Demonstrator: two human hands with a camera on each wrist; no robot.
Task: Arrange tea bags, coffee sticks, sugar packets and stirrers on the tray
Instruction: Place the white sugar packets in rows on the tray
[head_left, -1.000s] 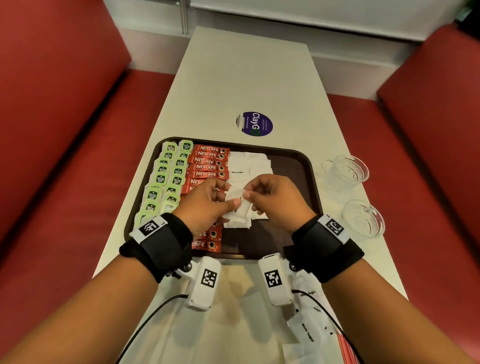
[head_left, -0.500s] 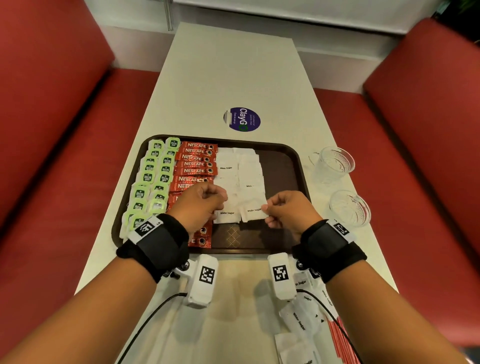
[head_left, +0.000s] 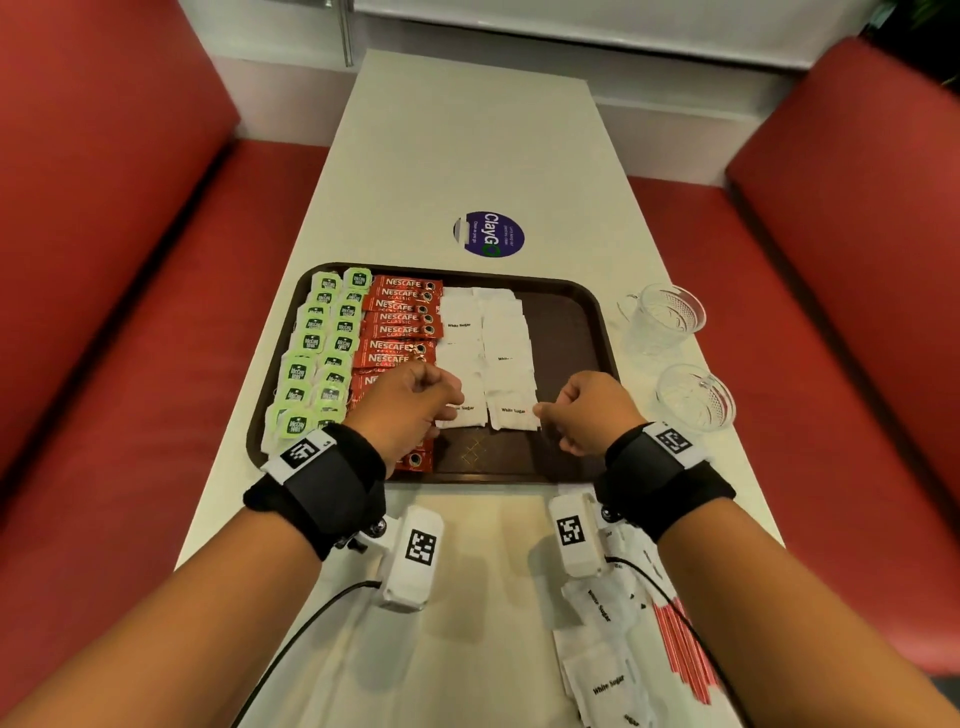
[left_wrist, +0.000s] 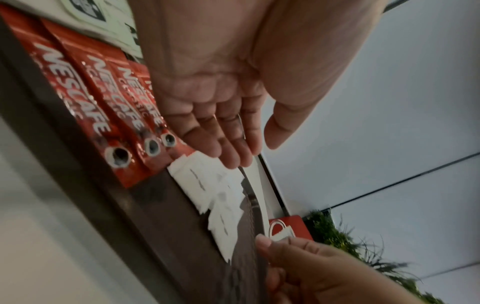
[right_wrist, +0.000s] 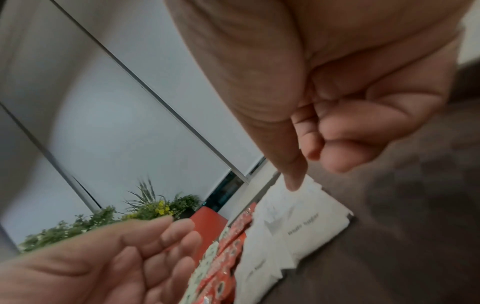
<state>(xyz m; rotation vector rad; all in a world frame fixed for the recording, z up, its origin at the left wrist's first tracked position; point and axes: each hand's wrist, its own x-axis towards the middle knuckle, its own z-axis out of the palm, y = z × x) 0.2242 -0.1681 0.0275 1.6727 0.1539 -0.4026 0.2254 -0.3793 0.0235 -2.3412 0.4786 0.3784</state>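
Observation:
The brown tray (head_left: 569, 332) holds green tea bags (head_left: 317, 353) on the left, red coffee sticks (head_left: 400, 322) beside them, and two columns of white sugar packets (head_left: 485, 348). My left hand (head_left: 447, 410) hovers over the coffee sticks, its relaxed fingertips (left_wrist: 233, 158) touching the nearest packet of the left column (head_left: 465, 418). My right hand (head_left: 543, 413) has its fingers (right_wrist: 337, 160) curled and holds nothing. Its thumb tip rests at the edge of the nearest right-column packet (head_left: 514, 413). Both packets lie flat.
Loose sugar packets (head_left: 602, 675) and red-and-white stirrers (head_left: 680, 649) lie on the table near its front right edge. Two glass cups (head_left: 665, 317) (head_left: 696, 397) stand right of the tray. A round sticker (head_left: 488, 235) sits beyond it. Red benches flank the table.
My hands, together over the tray a second ago with sugar packets pinched, have parted and laid one packet at the near end of each column. Both have let go.

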